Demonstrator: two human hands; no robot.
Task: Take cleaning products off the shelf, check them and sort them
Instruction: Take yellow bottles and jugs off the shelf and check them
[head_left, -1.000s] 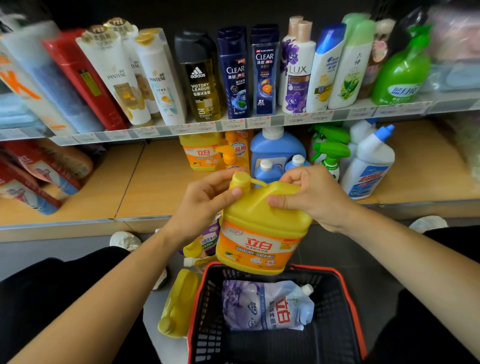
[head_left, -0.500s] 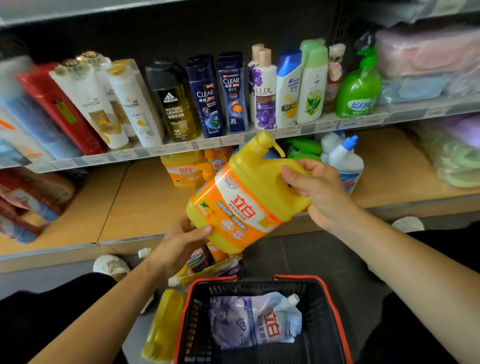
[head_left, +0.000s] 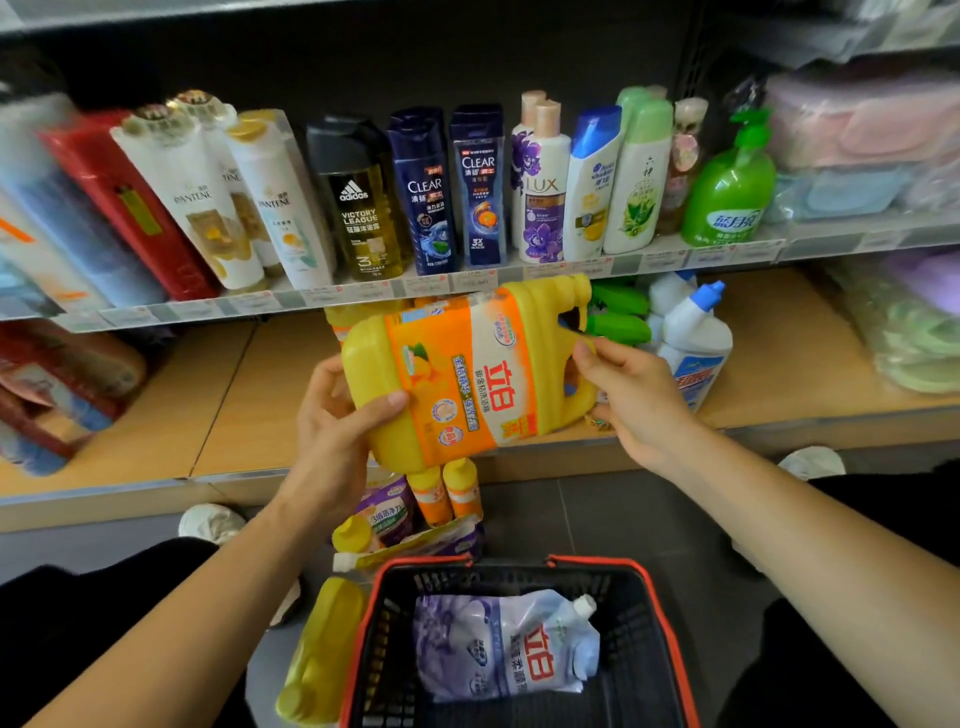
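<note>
A yellow detergent jug (head_left: 470, 366) with an orange label lies on its side in the air in front of the lower shelf, cap to the upper right. My left hand (head_left: 332, 415) grips its base, thumb across the front. My right hand (head_left: 631, 395) holds the handle end, fingers curled behind it. Straight below stands a black basket with a red rim (head_left: 670, 613), and in it lies a purple-and-white refill pouch (head_left: 506, 647).
The upper shelf (head_left: 467, 283) carries a row of shampoo and wash bottles. A white toilet-cleaner bottle (head_left: 696, 338) and green spray bottles (head_left: 621, 314) stand on the wooden lower shelf. Yellow bottles (head_left: 322, 654) and pouches (head_left: 389, 512) lie on the floor left of the basket.
The jug went from upright over the basket to lifted and turned on its side, label facing me. My left hand moved from the cap to the base.
</note>
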